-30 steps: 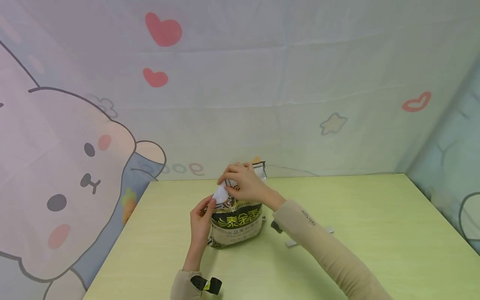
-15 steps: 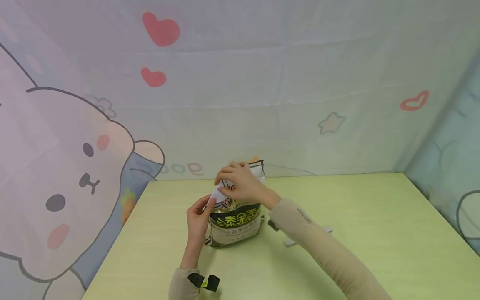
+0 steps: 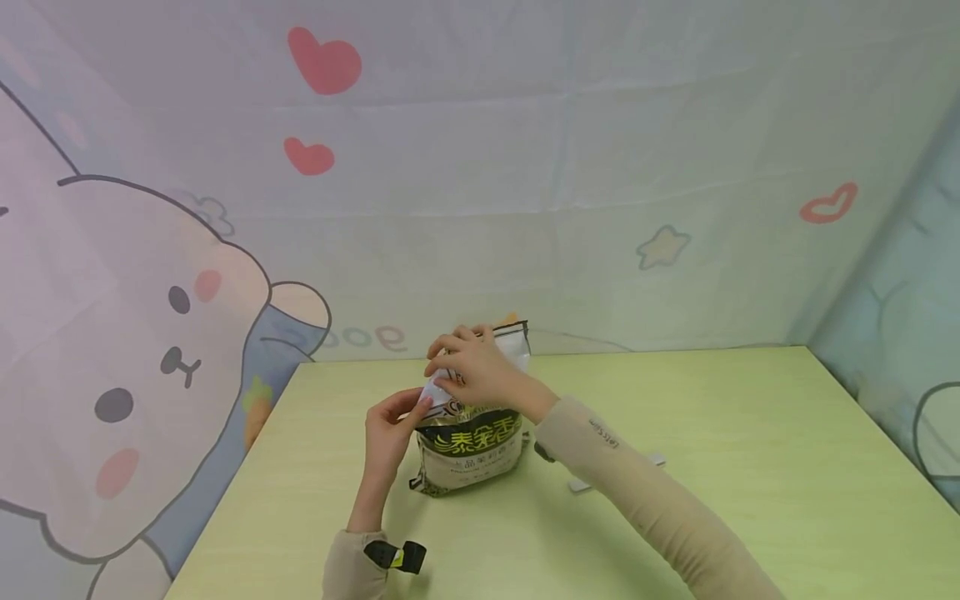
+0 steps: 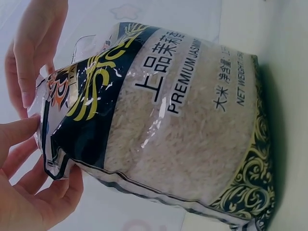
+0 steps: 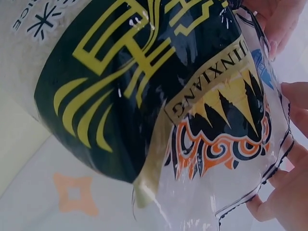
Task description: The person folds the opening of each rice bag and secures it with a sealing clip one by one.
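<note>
Rice bag (image 3: 472, 467): upright on the counter (image 3: 735, 433), its filled base probably bearing it.
Left hand (image 3: 388, 429): at the bag's 9 o'clock, fingers pinching the limp upper corner, likely steadying it.
Right hand (image 3: 480, 368): at 12 o'clock, fingers pinching the top edge, seemingly tautening it.
White strip (image 3: 579, 485): towards 3 o'clock, apart, partly behind the right sleeve (image 3: 645, 492).

The far edge of a pale yellow-green rectangular table (image 3: 735, 450) meets a creased, lilac-grey fabric backdrop (image 3: 465, 167) printed with solid red hearts (image 3: 326, 65), a cream, grey-outlined star (image 3: 663, 247) and a large white cartoon animal (image 3: 142, 333). Pale blue-green printed fabric (image 3: 915, 275) closes the right side.
</note>
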Motion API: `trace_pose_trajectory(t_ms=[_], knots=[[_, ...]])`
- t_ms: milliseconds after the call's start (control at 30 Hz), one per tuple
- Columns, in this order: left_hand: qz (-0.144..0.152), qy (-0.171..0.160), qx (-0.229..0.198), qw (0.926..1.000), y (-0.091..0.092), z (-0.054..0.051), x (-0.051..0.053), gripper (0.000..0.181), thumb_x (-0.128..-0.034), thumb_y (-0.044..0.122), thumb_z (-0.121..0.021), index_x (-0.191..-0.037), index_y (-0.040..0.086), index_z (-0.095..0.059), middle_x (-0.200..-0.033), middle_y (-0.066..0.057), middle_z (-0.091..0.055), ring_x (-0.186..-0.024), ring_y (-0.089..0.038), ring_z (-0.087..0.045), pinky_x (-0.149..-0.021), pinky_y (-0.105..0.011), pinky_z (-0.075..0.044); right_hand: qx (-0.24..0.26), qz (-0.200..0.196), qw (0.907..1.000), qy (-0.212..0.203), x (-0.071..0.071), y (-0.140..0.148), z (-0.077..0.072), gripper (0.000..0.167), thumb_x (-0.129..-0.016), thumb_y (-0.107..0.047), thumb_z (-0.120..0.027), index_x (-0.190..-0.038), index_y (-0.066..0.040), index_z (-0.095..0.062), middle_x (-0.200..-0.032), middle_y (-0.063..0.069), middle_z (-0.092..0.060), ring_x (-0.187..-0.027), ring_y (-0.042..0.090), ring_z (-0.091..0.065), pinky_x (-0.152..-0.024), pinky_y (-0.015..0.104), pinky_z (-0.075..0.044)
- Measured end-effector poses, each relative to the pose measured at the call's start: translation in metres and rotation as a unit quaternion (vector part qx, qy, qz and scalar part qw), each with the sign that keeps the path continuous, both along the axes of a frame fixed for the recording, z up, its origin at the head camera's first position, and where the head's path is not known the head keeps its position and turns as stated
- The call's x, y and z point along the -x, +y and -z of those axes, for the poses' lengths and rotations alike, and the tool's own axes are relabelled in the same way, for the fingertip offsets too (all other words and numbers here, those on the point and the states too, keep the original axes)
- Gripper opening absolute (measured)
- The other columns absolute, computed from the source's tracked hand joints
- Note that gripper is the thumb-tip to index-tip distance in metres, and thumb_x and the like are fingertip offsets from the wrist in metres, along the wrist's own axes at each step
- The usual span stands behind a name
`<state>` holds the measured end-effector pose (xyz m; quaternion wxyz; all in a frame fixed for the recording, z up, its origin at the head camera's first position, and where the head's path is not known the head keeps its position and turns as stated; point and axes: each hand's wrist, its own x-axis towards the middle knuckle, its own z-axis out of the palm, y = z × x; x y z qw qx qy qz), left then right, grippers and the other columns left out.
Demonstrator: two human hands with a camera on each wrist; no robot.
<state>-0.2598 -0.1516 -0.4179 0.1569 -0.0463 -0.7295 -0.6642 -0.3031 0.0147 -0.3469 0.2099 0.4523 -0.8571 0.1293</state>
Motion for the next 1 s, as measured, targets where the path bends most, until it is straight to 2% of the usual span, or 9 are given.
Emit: trace_pose_trajectory(t_ms=[267, 533, 833, 1000], knots=[[-0.027, 0.014, 0.021, 0.9993, 0.008, -0.021, -0.014, 0.017, -0.0781, 0.003, -0.065, -0.092, -0.007, -0.066, -0.084, -0.011, -0.068, -0.071, -0.002, -0.057, -0.064, -0.016, -0.048, -0.006, 0.007, 0.9999, 0.006, -0.001, -0.003, 0.001, 0.013, -0.087, -0.026, -0.055, -0.093, -0.025, -0.066, -0.107, -0.005, -0.057, -0.097, 0.016, -0.044, -0.089, 0.047, -0.029], [-0.034, 0.023, 0.018, 0.9990, 0.010, -0.021, -0.016, 0.015, -0.0776, 0.001, -0.065, -0.089, -0.008, -0.067, -0.088, -0.025, -0.065, -0.070, -0.004, -0.058, -0.064, -0.017, -0.047, -0.027, 0.023, 0.9990, 0.026, -0.002, -0.006, 0.004, 0.012, -0.087, -0.030, -0.056, -0.093, -0.027, -0.066, -0.104, -0.007, -0.056, -0.095, 0.015, -0.042, -0.088, 0.045, -0.029], [-0.040, 0.028, 0.014, 0.9987, 0.011, -0.019, -0.016, 0.014, -0.0776, 0.002, -0.066, -0.089, -0.007, -0.067, -0.089, -0.026, -0.064, -0.070, -0.003, -0.058, -0.062, -0.016, -0.048, -0.038, 0.027, 0.9971, 0.060, -0.005, -0.006, 0.005, 0.012, -0.088, -0.028, -0.054, -0.093, -0.028, -0.065, -0.098, -0.013, -0.063, -0.100, 0.018, -0.046, -0.088, 0.045, -0.030], [-0.045, 0.031, 0.014, 0.9984, 0.012, -0.017, -0.017, 0.015, -0.0785, 0.004, -0.065, -0.089, -0.006, -0.067, -0.088, -0.026, -0.064, -0.070, -0.002, -0.057, -0.061, -0.016, -0.048, -0.032, 0.030, 0.9968, 0.066, -0.006, -0.006, 0.006, 0.012, -0.088, -0.028, -0.055, -0.093, -0.028, -0.066, -0.097, -0.013, -0.064, -0.100, 0.017, -0.046, -0.088, 0.045, -0.031]])
